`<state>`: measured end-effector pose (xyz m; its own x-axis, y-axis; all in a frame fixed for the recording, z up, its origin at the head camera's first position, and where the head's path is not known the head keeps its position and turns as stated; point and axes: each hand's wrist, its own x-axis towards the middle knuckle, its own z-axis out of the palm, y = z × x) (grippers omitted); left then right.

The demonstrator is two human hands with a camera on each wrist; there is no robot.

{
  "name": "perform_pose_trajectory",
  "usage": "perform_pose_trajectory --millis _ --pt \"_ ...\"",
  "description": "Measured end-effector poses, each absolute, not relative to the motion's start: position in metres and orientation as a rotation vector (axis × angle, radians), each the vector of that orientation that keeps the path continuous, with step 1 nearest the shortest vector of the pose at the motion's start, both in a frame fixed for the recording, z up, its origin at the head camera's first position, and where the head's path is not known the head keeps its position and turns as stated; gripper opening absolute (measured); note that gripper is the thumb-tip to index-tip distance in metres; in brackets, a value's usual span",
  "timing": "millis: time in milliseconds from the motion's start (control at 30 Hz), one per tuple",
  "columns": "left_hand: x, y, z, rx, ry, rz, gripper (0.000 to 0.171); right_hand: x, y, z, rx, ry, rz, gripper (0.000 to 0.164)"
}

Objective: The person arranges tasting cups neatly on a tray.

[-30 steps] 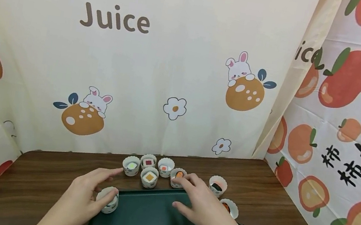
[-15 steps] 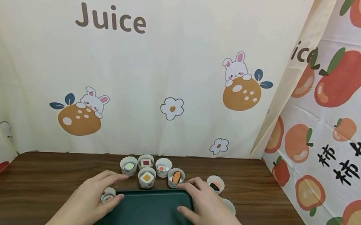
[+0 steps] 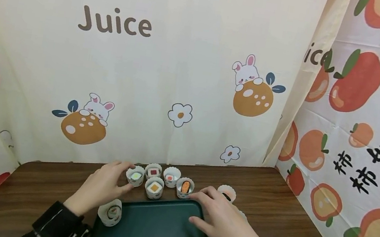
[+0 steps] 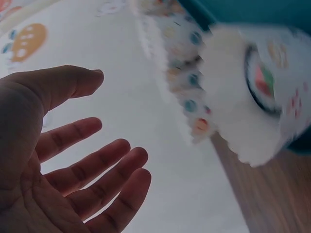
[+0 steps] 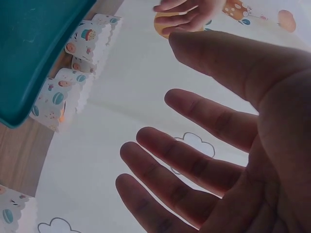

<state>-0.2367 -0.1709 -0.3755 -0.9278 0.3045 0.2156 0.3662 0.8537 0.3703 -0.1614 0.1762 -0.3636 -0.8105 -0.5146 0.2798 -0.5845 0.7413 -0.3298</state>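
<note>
My left hand [image 3: 104, 182] hovers left of a paper cup holding a green-topped piece [image 3: 136, 176], fingers spread and nothing in them; whether its fingertips touch that cup I cannot tell. Below it, a paper cup with a sushi roll [image 3: 110, 213] leans at the left edge of the dark green tray [image 3: 158, 228]. The left wrist view shows that sushi roll [image 4: 261, 80] close up. My right hand [image 3: 222, 219] is held over the tray's right edge, its fingers loosely bent and empty. Its fingertips are near a cup with an orange-topped sushi [image 3: 185, 187].
Behind the tray stand more cups: one with a yellow-topped piece [image 3: 154, 187], one with a dark red centre [image 3: 153, 171], one with an orange-red piece [image 3: 171, 176]. Right of them, a pinkish cup [image 3: 227, 192] is partly hidden by my right hand. A printed curtain [image 3: 182, 72] borders the wooden table [image 3: 291, 228].
My left hand has moved up and away from the sushi roll cup toward the green-topped one. That roll cup now shows uncovered and tilted. My right hand has barely moved.
</note>
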Motion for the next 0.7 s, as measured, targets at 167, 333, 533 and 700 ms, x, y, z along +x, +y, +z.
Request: perform_pose_trajectory --millis 167,333,533,700 --pt "-0.261 -0.172 -0.382 -0.497 -2.952 -0.605 0.052 -0.16 0.179 -0.362 0.858 -2.761 0.615 0.043" --pt "-0.279 -0.174 -0.389 -0.474 -3.004 -0.549 0.056 -0.16 0.18 -0.362 0.869 -2.743 0.618 0.042" --pt "-0.296 -0.174 -0.399 -0.44 -3.069 -0.517 0.058 -0.159 0.181 -0.362 0.877 -2.735 0.614 0.041" --pt "-0.306 -0.17 -0.403 -0.423 -3.11 -0.514 0.056 -0.159 0.182 -0.362 0.867 -2.739 0.608 0.042"
